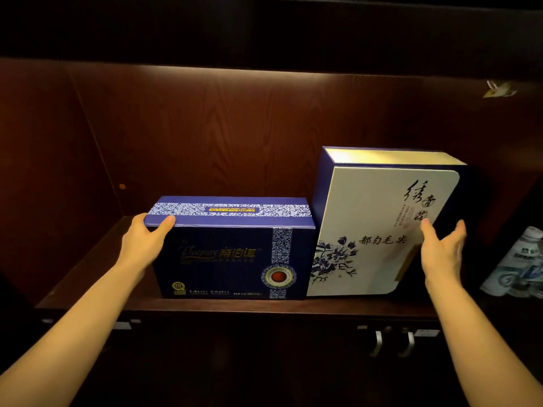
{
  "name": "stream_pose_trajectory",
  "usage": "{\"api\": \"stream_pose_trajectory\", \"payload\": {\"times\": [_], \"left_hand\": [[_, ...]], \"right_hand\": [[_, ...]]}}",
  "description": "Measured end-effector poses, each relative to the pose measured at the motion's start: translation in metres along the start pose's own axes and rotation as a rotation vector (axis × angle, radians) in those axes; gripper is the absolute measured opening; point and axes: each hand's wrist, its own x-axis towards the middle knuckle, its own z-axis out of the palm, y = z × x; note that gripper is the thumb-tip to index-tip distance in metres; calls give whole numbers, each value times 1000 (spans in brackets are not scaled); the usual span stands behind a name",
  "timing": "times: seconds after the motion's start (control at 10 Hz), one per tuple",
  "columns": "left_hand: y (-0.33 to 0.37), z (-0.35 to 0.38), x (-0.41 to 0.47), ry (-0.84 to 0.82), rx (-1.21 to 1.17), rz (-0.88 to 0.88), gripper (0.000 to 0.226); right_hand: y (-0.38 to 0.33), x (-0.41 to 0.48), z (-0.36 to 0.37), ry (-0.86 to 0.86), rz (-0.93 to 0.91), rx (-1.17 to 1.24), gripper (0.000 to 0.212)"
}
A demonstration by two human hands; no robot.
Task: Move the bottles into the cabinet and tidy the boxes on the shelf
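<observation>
Boxes are being straightened: left hand (144, 242) grips the blue box (232, 257) at nine o'clock, right hand (440, 248) hovers open by the white box (379, 230), needing an even inward push.

The shelf (88, 289) is open on its left part: bare board runs from the left side wall (44, 171) to the dark blue box (229, 259), and a hand could pass there, though the left hand (144, 245) fills the near end of that gap at the box's upper left corner. Above the dark blue box there is plenty of free room up to the lit top panel. The white box (376, 230) stands taller and touches the blue one, leaving no gap between them. Right of it the right hand (443, 254) hangs open, with white bottles (520, 268) crowding the far right side.
</observation>
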Motion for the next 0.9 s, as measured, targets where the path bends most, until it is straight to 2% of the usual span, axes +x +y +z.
{"api": "stream_pose_trajectory", "payload": {"times": [0.1,0.3,0.5,0.6,0.7,0.9], "left_hand": [[2,-1,-2,6,-13,-3,63],[6,-1,0,-13,1,-13,61],[7,-5,-2,-85,69,-3,64],[12,-8,-3,-105,180,64,65],[16,-11,-10,-22,325,217,75],[42,-4,-35,55,389,691,52]], "right_hand": [[7,7,-2,-110,53,56,85],[13,6,1,-82,21,44,81],[15,8,-1,-126,-3,-44,88],[12,-2,0,-41,-58,-158,89],[4,-19,-1,7,-190,-239,83],[-24,-50,1,-111,-573,-295,53]]}}
